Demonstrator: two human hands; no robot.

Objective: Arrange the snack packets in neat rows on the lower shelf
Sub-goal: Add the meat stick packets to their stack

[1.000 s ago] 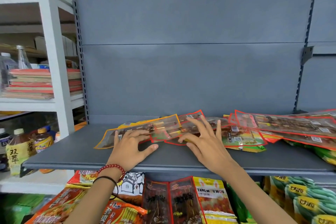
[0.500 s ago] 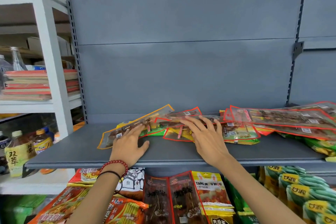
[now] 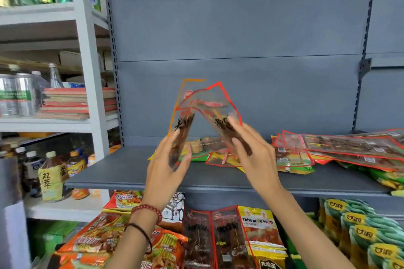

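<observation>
My left hand holds an orange-edged clear snack packet upright above the grey shelf. My right hand holds a red-edged clear packet that leans against the first, so their tops cross. Both packets show dark skewers inside and are blurred. More packets lie in a loose heap on the shelf behind my hands. A second heap of red-edged packets spreads over the shelf's right part.
Below the shelf, snack packets stand in a row, with green and yellow bags to the right. A white rack on the left carries bottles, tea drinks and stacked books. The grey back panel rises behind.
Both hands were pressing on packets lying flat on the shelf. Now each has lifted a packet upright off the shelf, and the camera has moved closer.
</observation>
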